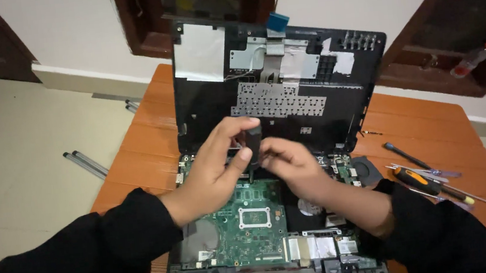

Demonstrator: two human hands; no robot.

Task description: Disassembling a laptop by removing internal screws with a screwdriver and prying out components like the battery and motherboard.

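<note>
A dismantled laptop lies on a wooden table [153,133], its green motherboard [251,224] exposed in the black base. The black upper cover [312,118] stands tilted up behind it, its underside showing foil patches and the keyboard backing. My left hand [213,169] and my right hand [290,161] meet above the board. Together they pinch a small dark rectangular part [254,144] between thumbs and fingers. Black sleeves cover both forearms.
Screwdrivers [431,180], one with an orange and black handle, and tweezers lie on the table's right side. A round black part [368,169] sits beside the laptop base. Metal rods [85,163] lie on the floor at left. A bottle [470,61] rests on a dark shelf at right.
</note>
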